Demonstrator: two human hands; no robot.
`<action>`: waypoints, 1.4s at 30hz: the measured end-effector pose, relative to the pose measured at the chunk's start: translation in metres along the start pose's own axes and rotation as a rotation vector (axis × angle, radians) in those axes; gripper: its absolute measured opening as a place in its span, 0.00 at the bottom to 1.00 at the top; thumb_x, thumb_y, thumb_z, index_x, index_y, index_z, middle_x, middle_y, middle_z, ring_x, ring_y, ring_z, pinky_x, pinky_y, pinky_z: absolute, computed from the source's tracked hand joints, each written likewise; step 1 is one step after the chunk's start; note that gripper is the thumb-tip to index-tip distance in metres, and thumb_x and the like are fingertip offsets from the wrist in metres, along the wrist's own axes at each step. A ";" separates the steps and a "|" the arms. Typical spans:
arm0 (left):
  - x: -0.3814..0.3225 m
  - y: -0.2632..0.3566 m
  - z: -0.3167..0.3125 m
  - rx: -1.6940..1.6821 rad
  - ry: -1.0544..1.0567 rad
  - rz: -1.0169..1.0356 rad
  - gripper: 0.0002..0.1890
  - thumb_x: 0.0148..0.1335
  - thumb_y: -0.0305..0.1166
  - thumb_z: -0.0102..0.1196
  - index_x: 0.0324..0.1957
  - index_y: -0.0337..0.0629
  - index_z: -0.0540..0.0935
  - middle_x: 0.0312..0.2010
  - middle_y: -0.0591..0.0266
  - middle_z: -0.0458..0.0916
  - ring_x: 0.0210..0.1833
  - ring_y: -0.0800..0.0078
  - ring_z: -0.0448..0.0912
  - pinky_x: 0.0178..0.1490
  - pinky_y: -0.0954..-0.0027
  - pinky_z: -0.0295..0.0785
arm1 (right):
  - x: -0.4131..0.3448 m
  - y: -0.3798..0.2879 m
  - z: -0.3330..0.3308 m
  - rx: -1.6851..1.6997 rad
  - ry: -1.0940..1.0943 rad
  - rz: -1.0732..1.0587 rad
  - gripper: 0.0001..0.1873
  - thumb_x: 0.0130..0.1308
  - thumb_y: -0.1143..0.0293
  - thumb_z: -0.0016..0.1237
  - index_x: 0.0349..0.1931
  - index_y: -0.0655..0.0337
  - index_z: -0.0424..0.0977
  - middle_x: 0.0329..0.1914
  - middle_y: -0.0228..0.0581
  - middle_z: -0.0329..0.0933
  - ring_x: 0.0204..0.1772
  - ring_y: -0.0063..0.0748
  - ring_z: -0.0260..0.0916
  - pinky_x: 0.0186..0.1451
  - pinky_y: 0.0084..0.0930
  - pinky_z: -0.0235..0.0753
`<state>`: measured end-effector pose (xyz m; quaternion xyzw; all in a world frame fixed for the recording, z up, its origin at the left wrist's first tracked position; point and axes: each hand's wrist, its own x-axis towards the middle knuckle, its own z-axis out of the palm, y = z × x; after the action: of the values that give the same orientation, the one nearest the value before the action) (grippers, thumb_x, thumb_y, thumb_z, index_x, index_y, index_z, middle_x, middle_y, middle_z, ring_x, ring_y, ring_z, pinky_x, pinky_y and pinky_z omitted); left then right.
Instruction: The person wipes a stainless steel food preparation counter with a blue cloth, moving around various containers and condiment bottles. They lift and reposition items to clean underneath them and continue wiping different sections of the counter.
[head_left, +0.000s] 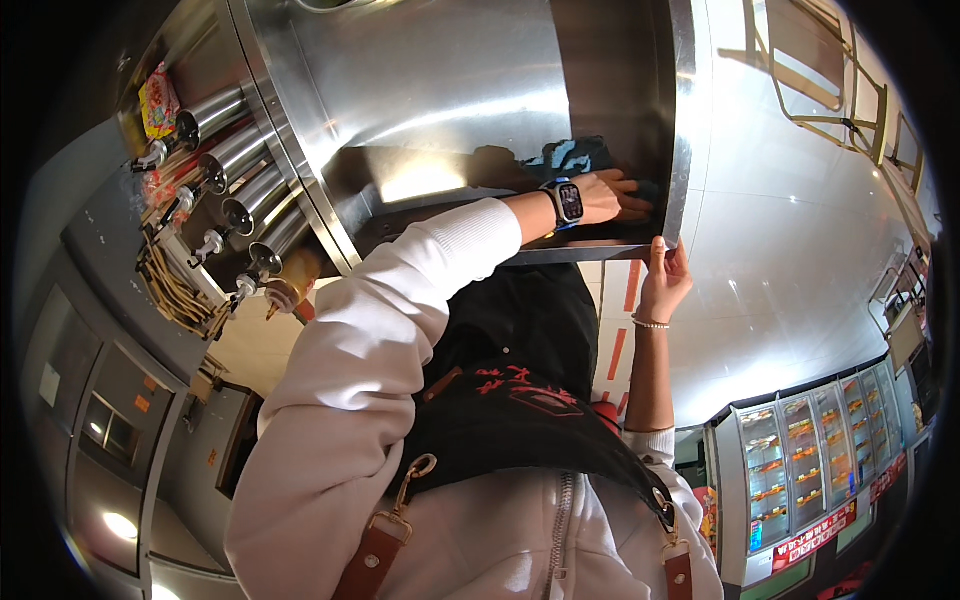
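My left hand (606, 198), with a smartwatch (568, 202) on the wrist, reaches across a stainless steel counter (450, 75) to its right end. Its fingers are spread flat, touching or right beside a dark cloth (574, 156) with light blue marks. Whether the cloth is gripped is hidden by the hand and the shadow. At the counter's near right corner, my right hand (666, 281) holds the raised metal rim (677, 150), thumb on the inner side and fingers outside. A beaded bracelet (650, 322) circles that wrist.
Metal cylinders (236, 161) with pump nozzles stand in the left bay, near a sauce bottle (292, 281), wooden sticks (180, 292) and a colourful packet (159, 101). Folding chairs (840, 112) are far right; glass-door display fridges (810, 450) stand lower right. My black apron (517, 322) is close to the counter.
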<state>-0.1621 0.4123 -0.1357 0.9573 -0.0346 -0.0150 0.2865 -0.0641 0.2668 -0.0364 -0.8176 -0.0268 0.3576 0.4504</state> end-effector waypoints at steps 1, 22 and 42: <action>0.000 0.001 0.000 -0.004 0.014 0.029 0.22 0.62 0.33 0.45 0.60 0.59 0.76 0.66 0.84 0.68 0.52 0.79 0.71 0.57 0.77 0.65 | 0.000 0.001 -0.001 0.000 0.000 -0.004 0.22 0.67 0.70 0.56 0.56 0.75 0.72 0.35 0.29 0.76 0.35 0.15 0.67 0.38 0.13 0.70; -0.234 -0.033 -0.062 -0.041 -0.579 0.005 0.09 0.53 0.28 0.54 0.32 0.46 0.87 0.51 0.78 0.75 0.51 0.70 0.68 0.52 0.68 0.63 | 0.004 0.008 -0.001 -0.005 0.050 -0.004 0.24 0.64 0.68 0.59 0.56 0.74 0.73 0.36 0.34 0.79 0.38 0.19 0.72 0.43 0.19 0.76; -0.258 -0.147 -0.160 0.343 -0.272 -0.867 0.22 0.53 0.19 0.49 0.50 0.46 0.81 0.48 0.61 0.79 0.50 0.58 0.71 0.53 0.60 0.64 | 0.005 0.010 0.000 0.030 0.037 -0.057 0.19 0.65 0.67 0.59 0.51 0.73 0.76 0.33 0.35 0.77 0.33 0.20 0.73 0.38 0.20 0.80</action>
<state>-0.4028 0.6419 -0.0806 0.9063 0.3283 -0.2521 0.0848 -0.0636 0.2623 -0.0469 -0.8161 -0.0364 0.3299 0.4732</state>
